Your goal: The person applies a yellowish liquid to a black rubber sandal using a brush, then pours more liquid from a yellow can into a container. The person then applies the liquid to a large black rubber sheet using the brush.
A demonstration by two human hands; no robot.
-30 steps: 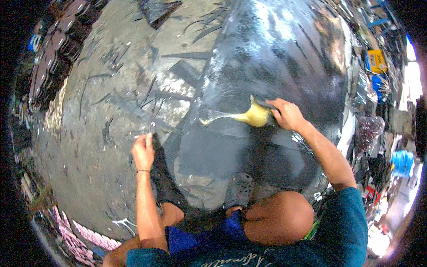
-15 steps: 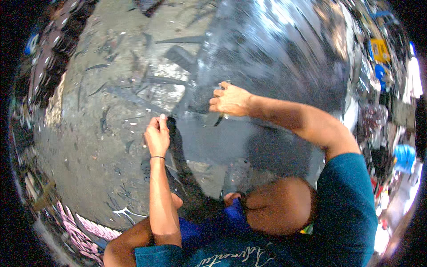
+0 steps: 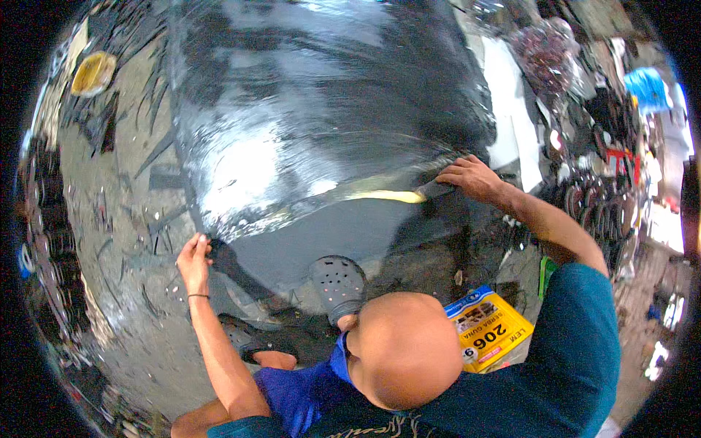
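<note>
A large black sheet (image 3: 314,87) lies on the floor in front of me, its far part wet and glossy. Its near strip is matte dark grey. At the sheet's near left corner, my left hand (image 3: 194,264) has thumb and fingers pinched together on the edge. My right hand (image 3: 473,179) grips a small dark flat spreader (image 3: 437,190), pressed to the sheet near its right side. Beside the spreader, a thick pale yellow streak of glue (image 3: 387,196) runs leftward along the border between glossy and matte. My fingers partly cover the spreader.
A yellow and blue tin (image 3: 489,328) stands by my right knee. White sheeting (image 3: 511,109) runs along the right side, near a filled clear bag (image 3: 546,55). A yellow-brown container (image 3: 93,73) sits far left. Dark scraps litter the floor; my clogs (image 3: 337,281) are close to the sheet.
My view has swung to the right. My right hand has moved rightward across the sheet with the spreader, and the yellow streak now shows. My left hand is still at the near left corner.
</note>
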